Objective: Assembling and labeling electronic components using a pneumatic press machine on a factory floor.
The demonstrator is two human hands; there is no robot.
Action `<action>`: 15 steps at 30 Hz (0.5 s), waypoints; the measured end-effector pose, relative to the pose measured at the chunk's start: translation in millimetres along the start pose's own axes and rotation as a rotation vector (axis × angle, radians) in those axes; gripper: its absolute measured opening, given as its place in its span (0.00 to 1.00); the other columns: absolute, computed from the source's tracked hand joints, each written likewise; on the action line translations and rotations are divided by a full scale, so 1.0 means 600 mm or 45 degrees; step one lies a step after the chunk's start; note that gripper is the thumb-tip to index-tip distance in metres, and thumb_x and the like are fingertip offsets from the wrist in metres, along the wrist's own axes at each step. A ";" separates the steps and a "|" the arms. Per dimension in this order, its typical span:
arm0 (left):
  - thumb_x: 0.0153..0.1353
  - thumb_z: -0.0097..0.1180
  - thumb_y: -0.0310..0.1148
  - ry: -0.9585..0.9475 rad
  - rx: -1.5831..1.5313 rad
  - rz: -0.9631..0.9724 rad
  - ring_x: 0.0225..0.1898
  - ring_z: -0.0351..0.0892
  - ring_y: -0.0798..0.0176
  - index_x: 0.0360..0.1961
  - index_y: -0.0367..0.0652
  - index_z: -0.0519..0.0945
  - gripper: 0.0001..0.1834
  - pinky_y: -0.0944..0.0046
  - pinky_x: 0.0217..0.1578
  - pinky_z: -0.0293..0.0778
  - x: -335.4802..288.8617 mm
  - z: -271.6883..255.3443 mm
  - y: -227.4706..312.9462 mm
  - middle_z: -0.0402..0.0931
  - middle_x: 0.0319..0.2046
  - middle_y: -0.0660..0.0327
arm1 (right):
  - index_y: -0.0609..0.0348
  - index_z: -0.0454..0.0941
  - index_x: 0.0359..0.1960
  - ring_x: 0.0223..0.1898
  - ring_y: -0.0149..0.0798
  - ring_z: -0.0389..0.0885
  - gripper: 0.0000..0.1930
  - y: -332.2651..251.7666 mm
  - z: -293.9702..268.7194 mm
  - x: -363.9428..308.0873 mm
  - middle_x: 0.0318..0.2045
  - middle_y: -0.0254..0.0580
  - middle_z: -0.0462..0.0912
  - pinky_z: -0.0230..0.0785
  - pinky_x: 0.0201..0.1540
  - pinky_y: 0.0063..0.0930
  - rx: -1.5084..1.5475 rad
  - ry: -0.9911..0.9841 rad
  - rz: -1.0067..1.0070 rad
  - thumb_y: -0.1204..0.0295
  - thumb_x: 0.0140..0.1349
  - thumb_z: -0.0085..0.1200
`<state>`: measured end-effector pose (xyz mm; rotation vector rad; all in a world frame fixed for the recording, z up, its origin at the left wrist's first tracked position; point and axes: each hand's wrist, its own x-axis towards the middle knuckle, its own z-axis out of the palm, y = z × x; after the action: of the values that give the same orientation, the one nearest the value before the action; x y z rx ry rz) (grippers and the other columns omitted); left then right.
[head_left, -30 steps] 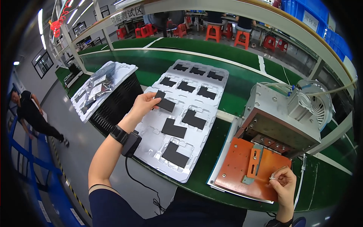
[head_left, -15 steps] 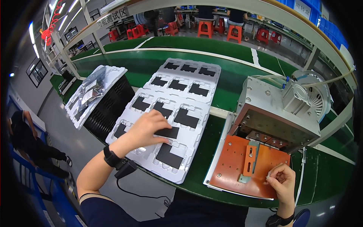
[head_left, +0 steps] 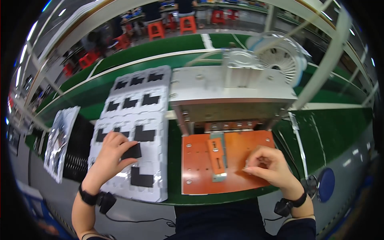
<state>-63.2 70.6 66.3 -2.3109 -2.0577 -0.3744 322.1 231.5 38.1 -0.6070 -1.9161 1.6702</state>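
Note:
My left hand (head_left: 110,158) is over the white plastic tray (head_left: 160,176), with thumb and fingers gripping a flat black piece (head_left: 134,151) by its edge. Similar L-shaped black pieces lie in the tray's pockets, one (head_left: 142,179) just in front of the hand. Above the right part of the orange plate (head_left: 196,160), my right hand (head_left: 270,165) is closed in a pinch; what sits at its fingertips is too small to make out. An orange slotted bar (head_left: 216,156) is screwed over a grey-green strip on that plate.
A metal press (head_left: 232,84) with an air cylinder stands behind the plate, a white fan (head_left: 280,60) beyond it. Left of the tray, a bagged tray (head_left: 62,140) tops a black stack (head_left: 78,150). A blue round stool (head_left: 326,184) is at right. Red stools (head_left: 156,29) stand far back.
The view has swung right, so the tray and press sit further left. The black piece at my left hand has come up from its pocket. My right hand stays pinched over the plate.

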 end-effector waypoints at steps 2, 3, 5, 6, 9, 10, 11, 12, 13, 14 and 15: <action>0.39 0.71 0.36 -0.072 -0.057 0.074 0.42 0.69 0.53 0.44 0.42 0.80 0.27 0.45 0.52 0.62 0.041 -0.030 0.058 0.70 0.34 0.61 | 0.63 0.74 0.35 0.31 0.24 0.79 0.06 0.009 -0.004 -0.002 0.30 0.35 0.79 0.71 0.34 0.16 0.145 0.070 0.031 0.80 0.58 0.60; 0.39 0.71 0.37 -0.086 -0.113 0.209 0.41 0.69 0.53 0.44 0.42 0.80 0.27 0.43 0.53 0.62 0.068 -0.040 0.097 0.70 0.34 0.61 | 0.63 0.74 0.35 0.31 0.24 0.79 0.06 0.010 -0.010 -0.006 0.30 0.35 0.79 0.71 0.34 0.16 0.116 0.109 0.049 0.80 0.58 0.60; 0.40 0.71 0.38 -0.116 -0.293 0.487 0.42 0.69 0.55 0.46 0.44 0.79 0.28 0.45 0.52 0.61 0.121 -0.039 0.172 0.69 0.35 0.62 | 0.62 0.73 0.37 0.28 0.24 0.78 0.07 0.008 -0.011 -0.008 0.28 0.33 0.78 0.72 0.32 0.17 0.395 0.416 -0.020 0.80 0.59 0.59; 0.42 0.70 0.40 -0.129 -0.417 0.615 0.43 0.69 0.55 0.47 0.45 0.79 0.28 0.49 0.52 0.61 0.134 -0.035 0.206 0.69 0.36 0.62 | 0.62 0.72 0.36 0.26 0.24 0.78 0.07 0.010 -0.016 -0.013 0.27 0.34 0.78 0.72 0.30 0.17 0.327 0.530 -0.020 0.80 0.60 0.57; 0.46 0.68 0.39 -0.116 -0.522 0.729 0.44 0.67 0.54 0.48 0.43 0.78 0.26 0.53 0.49 0.64 0.170 0.018 0.283 0.68 0.37 0.60 | 0.63 0.70 0.35 0.23 0.25 0.76 0.06 -0.012 -0.018 -0.029 0.27 0.35 0.77 0.70 0.28 0.15 0.230 0.753 -0.176 0.82 0.60 0.55; 0.47 0.67 0.38 -0.109 -0.528 0.747 0.44 0.67 0.54 0.47 0.42 0.78 0.25 0.54 0.49 0.65 0.184 0.036 0.303 0.68 0.36 0.58 | 0.63 0.70 0.36 0.26 0.25 0.77 0.06 -0.004 -0.028 -0.041 0.28 0.36 0.76 0.70 0.31 0.17 0.058 0.797 -0.256 0.82 0.59 0.55; 0.47 0.67 0.37 -0.082 -0.552 0.721 0.43 0.66 0.53 0.44 0.39 0.78 0.23 0.55 0.47 0.66 0.193 0.054 0.317 0.68 0.36 0.56 | 0.64 0.71 0.35 0.28 0.26 0.77 0.06 -0.001 -0.033 -0.052 0.29 0.37 0.76 0.70 0.33 0.17 -0.083 0.783 -0.299 0.83 0.58 0.56; 0.47 0.67 0.37 -0.080 -0.560 0.723 0.43 0.66 0.53 0.44 0.39 0.78 0.23 0.55 0.47 0.66 0.202 0.068 0.324 0.68 0.36 0.56 | 0.64 0.72 0.35 0.31 0.26 0.77 0.07 0.002 -0.036 -0.061 0.31 0.38 0.75 0.70 0.35 0.18 -0.220 0.776 -0.340 0.83 0.57 0.56; 0.47 0.67 0.36 -0.090 -0.423 0.692 0.44 0.67 0.53 0.44 0.39 0.78 0.23 0.56 0.46 0.66 0.210 0.081 0.329 0.68 0.36 0.56 | 0.64 0.75 0.34 0.34 0.29 0.76 0.07 -0.006 -0.035 -0.068 0.34 0.41 0.76 0.70 0.38 0.21 -0.397 0.732 -0.268 0.82 0.54 0.59; 0.47 0.67 0.36 -0.102 -0.283 0.657 0.44 0.67 0.53 0.44 0.38 0.78 0.22 0.56 0.46 0.66 0.214 0.089 0.332 0.69 0.36 0.55 | 0.61 0.78 0.34 0.36 0.35 0.77 0.11 -0.007 -0.040 -0.068 0.37 0.42 0.77 0.71 0.38 0.25 -0.661 0.602 -0.305 0.77 0.48 0.66; 0.48 0.66 0.34 -0.168 -0.301 0.621 0.45 0.67 0.53 0.46 0.39 0.77 0.23 0.56 0.46 0.67 0.219 0.096 0.328 0.69 0.37 0.55 | 0.60 0.79 0.35 0.39 0.38 0.77 0.14 -0.016 -0.038 -0.065 0.38 0.41 0.78 0.70 0.40 0.28 -0.818 0.473 -0.280 0.74 0.46 0.68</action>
<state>152.5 183.5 63.7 -2.9350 -1.4761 -0.4708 366.5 222.4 46.4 -0.8360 -2.1215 0.7225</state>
